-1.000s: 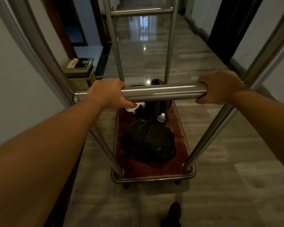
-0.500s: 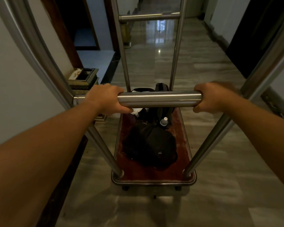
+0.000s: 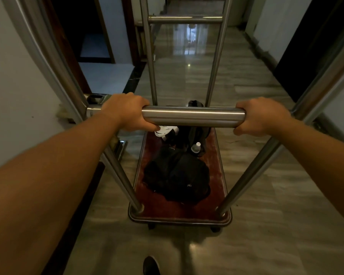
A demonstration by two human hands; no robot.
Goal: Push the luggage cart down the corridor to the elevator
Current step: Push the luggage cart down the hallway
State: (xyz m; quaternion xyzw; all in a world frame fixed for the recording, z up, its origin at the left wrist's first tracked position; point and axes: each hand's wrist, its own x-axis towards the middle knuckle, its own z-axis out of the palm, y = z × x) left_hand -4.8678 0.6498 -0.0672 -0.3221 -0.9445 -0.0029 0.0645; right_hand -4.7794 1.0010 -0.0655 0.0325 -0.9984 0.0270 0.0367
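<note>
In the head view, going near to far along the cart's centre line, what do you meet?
Shoe tip → cart platform's near rim → black bag → water bottle → push bar, with left hand and right hand in a grip on it → far crossbar.

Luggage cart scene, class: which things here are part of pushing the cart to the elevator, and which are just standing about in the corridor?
Part of the job:
luggage cart
handle bar
left hand, gripping the bar
right hand, gripping the bar
black bag and bottle, riding on the cart

Just standing about:
ashtray bin by the left wall
dark doorway on the left
</note>
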